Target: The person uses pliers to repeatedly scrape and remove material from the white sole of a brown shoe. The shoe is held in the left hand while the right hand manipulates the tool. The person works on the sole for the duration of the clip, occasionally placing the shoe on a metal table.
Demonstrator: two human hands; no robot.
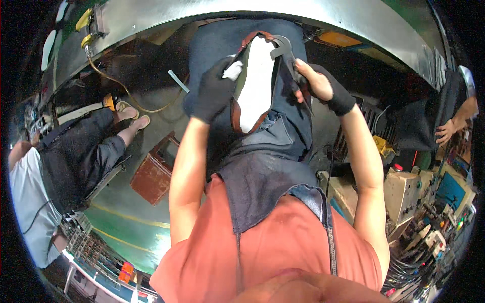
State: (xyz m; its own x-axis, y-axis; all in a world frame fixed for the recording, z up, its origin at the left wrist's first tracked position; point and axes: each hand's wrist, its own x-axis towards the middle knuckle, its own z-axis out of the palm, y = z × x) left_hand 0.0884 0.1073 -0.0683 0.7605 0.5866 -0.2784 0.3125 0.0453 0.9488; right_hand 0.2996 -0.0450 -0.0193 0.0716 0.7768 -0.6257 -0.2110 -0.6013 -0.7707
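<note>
Nearest the camera was the person's orange shirt, with a dark apron running up over the lap. Both forearms reached forward from it. The left hand, in a black glove, gripped the left edge of a shoe upper, white inside with a brown rim, held over the apron. The right hand, in a black wrist wrap, clenched dark pliers that touched the upper's top right edge. Beyond, a brown box stood on the green floor, beside a seated person's legs. Farthest, a curved metal surface arched across.
</note>
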